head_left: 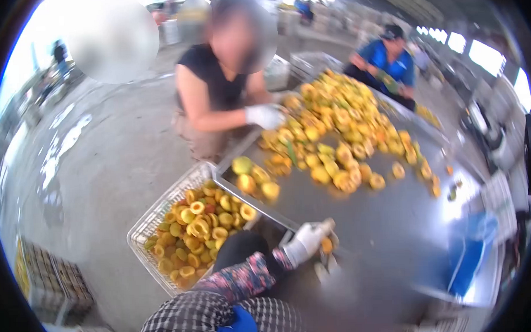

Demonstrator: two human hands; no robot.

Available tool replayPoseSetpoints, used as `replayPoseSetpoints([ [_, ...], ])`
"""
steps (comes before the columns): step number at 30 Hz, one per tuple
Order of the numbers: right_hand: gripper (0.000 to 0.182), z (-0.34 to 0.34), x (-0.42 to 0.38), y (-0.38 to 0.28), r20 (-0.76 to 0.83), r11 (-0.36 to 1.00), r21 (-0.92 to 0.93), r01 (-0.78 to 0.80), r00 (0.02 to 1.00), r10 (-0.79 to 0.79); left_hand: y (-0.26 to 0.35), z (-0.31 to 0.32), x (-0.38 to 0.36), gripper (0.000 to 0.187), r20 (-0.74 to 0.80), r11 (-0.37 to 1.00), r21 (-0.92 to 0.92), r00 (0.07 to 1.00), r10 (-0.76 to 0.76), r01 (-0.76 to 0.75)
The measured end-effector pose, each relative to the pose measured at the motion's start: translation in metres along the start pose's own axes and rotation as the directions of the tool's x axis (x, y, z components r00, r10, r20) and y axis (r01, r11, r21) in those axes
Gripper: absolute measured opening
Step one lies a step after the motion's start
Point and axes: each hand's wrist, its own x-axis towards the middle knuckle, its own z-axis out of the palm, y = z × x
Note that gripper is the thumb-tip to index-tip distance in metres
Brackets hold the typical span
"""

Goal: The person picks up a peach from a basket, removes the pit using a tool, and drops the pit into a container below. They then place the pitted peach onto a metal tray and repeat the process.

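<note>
My left hand [306, 243], in a white glove, is at the near edge of the metal table [367, 221]. Its fingers are closed around a small orange-yellow peach piece [327, 245], partly covered by them. Just below, white gloved fingertips of my right hand [326, 268] show close to the same piece; the rest of that hand is lost in blur, and I cannot tell what it holds. A large heap of yellow peach halves [345, 116] covers the table's far part, and a few greenish-yellow peaches [242, 165] lie by the left edge.
A white plastic basket [140, 229] full of peach halves stands left of the table, beside my knee. Across the table's left corner works a person with a white glove [265, 115]; another in blue [393, 68] sits beyond the heap. Blue material [470, 252] hangs at right.
</note>
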Motion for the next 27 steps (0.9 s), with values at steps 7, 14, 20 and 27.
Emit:
replayPoseSetpoints([
  [7, 0.037, -0.021, -0.010, 0.003, 0.184, 0.678, -0.585, 0.446, 0.887, -0.424, -0.026, 0.004, 0.003, 0.041, 0.095, 0.950, -0.311, 0.995, -0.006, 0.035],
  [14, 0.054, -0.016, -0.008, -0.014, 0.153, 0.928, -0.354, 0.116, 0.986, -0.065, -0.024, -0.007, 0.002, 0.040, 0.146, 0.984, -0.175, 0.989, 0.005, 0.021],
  [20, 0.059, -0.014, -0.009, -0.007, 0.114, 0.943, -0.279, 0.181, 0.981, -0.154, -0.027, -0.007, 0.002, 0.037, 0.131, 0.982, -0.185, 0.991, -0.023, 0.048],
  [27, 0.055, -0.018, -0.011, -0.015, 0.140, 0.930, -0.327, 0.165, 0.982, -0.125, -0.024, -0.004, -0.002, 0.033, 0.124, 0.981, -0.194, 0.992, -0.001, 0.025],
])
